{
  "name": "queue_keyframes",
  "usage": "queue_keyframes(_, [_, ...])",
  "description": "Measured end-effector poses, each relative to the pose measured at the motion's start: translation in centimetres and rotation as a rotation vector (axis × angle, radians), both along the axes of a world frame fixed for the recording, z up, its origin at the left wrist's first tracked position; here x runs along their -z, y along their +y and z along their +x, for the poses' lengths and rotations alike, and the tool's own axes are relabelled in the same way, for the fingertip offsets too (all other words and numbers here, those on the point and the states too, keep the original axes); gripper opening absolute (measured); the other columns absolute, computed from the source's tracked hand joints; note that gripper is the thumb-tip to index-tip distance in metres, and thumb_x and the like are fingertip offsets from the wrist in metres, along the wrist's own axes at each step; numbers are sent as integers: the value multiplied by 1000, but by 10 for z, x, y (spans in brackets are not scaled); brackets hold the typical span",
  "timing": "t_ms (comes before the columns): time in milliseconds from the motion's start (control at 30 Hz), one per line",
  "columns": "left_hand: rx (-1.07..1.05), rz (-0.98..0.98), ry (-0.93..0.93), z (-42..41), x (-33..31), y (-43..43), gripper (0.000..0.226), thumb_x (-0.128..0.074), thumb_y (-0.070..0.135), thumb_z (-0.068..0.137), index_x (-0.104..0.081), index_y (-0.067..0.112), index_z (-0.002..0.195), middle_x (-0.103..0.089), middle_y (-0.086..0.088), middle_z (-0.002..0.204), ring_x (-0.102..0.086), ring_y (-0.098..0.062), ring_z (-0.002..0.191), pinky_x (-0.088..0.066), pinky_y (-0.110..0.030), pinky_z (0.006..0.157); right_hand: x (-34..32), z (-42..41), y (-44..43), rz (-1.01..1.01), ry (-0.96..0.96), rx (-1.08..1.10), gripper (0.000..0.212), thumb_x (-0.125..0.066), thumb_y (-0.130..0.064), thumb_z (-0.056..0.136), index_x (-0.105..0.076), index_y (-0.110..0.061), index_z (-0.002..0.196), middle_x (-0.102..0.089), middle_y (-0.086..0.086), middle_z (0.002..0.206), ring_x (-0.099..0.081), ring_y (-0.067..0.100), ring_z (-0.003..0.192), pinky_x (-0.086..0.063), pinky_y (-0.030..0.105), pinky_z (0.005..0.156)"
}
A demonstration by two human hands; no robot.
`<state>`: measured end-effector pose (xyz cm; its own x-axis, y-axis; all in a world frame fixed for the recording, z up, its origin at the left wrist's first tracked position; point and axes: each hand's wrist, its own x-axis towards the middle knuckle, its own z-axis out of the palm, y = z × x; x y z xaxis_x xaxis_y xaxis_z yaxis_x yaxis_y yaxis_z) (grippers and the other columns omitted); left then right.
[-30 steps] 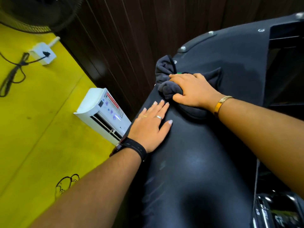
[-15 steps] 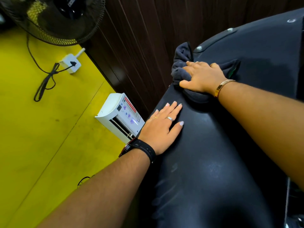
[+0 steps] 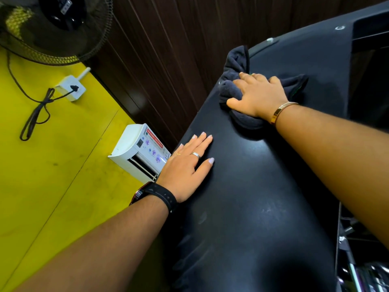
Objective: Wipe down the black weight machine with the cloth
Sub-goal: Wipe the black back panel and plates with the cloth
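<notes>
Gripping bunched dark cloth (image 3: pixel 230 94) with right hand (image 3: pixel 260 96), left hand (image 3: pixel 186 168) flat on smudged black weight machine (image 3: pixel 252 207)

The right hand (image 3: pixel 259 95), gripping the cloth (image 3: pixel 235 62), advances along the left edge of the black weight machine (image 3: pixel 263 197), away from the left hand (image 3: pixel 185 169). The gap between the hands widens from near contact to a clear band of bare panel. More of the fan (image 3: pixel 52 28) enters view.
</notes>
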<state>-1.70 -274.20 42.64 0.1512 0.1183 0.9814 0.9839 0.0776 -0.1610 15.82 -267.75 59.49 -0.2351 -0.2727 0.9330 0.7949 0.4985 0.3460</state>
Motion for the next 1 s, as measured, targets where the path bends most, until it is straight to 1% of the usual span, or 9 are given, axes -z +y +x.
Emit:
queue_keyframes(133, [5, 14, 7, -2, 0, 0, 54, -34, 42, 103, -12, 39, 152, -1, 30, 149, 2, 4, 144, 9, -11, 111, -1, 15, 5, -25, 33, 3, 65, -35, -59, 93, -31, -25, 148, -16, -1, 161, -19, 24, 145, -21, 49, 109])
queue_keyframes(200, [8, 21, 15, -2, 0, 0, 53, -32, 45, 103, -12, 39, 152, 0, 30, 148, 3, 7, 142, 9, -10, 110, -1, 25, 6, -30, 46, 16, 64, -35, -57, 93, -31, -24, 148, -17, -1, 161, -21, 24, 144, -21, 48, 108])
queue_keyframes(300, [0, 13, 14, -1, 0, 1, 54, -34, 41, 103, -12, 39, 153, 2, 30, 148, 6, 12, 137, 12, -7, 107, -2, 41, 9, -42, 75, 21, 64, -35, -56, 93, -31, -24, 148, -17, -1, 161, -22, 24, 143, -22, 48, 108])
queue_keyframes(433, [6, 21, 17, -2, 0, 0, 54, -34, 41, 103, -11, 39, 152, 3, 30, 148, 8, 12, 137, 11, -10, 110, -4, 58, 14, -82, 128, 16, 64, -36, -56, 93, -32, -23, 147, -17, 0, 161, -23, 26, 143, -21, 49, 109])
queue_keyframes(567, [23, 25, 23, -4, 1, 2, 55, -34, 43, 103, -13, 38, 153, 1, 29, 149, 6, 9, 140, 13, -7, 107, 0, 68, 20, -96, 239, -15, 63, -37, -55, 92, -37, -18, 144, -22, 5, 159, -26, 30, 141, -21, 50, 108])
queue_keyframes(667, [28, 44, 30, -4, 0, 2, 62, -24, 53, 93, -14, 38, 153, -2, 27, 152, 5, 9, 141, 14, -4, 105, 8, 62, 21, -117, 354, -14, 67, -37, -56, 92, -37, -13, 144, -21, 11, 159, -25, 34, 140, -20, 50, 108])
queue_keyframes(767, [18, 37, 26, -5, 0, 2, 65, -21, 54, 90, -13, 38, 153, -5, 22, 157, 3, 3, 146, 14, -6, 106, 18, 53, 19, -150, 430, -7, 70, -37, -56, 92, -33, -10, 145, -16, 14, 160, -21, 37, 141, -18, 50, 109])
queue_keyframes(867, [26, 42, 25, -4, 2, 1, 55, -30, 47, 102, -13, 36, 153, -6, 19, 159, 2, 0, 147, 11, -11, 110, 28, 44, 17, -150, 473, 2, 71, -38, -55, 92, -32, -7, 145, -15, 17, 159, -21, 40, 141, -18, 51, 109])
queue_keyframes(1000, [24, 50, 19, -3, 2, 1, 55, -34, 39, 103, -13, 36, 153, -6, 18, 160, 1, -1, 147, 7, -17, 114, 45, 32, 12, -142, 475, 22, 70, -39, -53, 91, -34, -5, 142, -15, 19, 158, -22, 41, 139, -20, 53, 108])
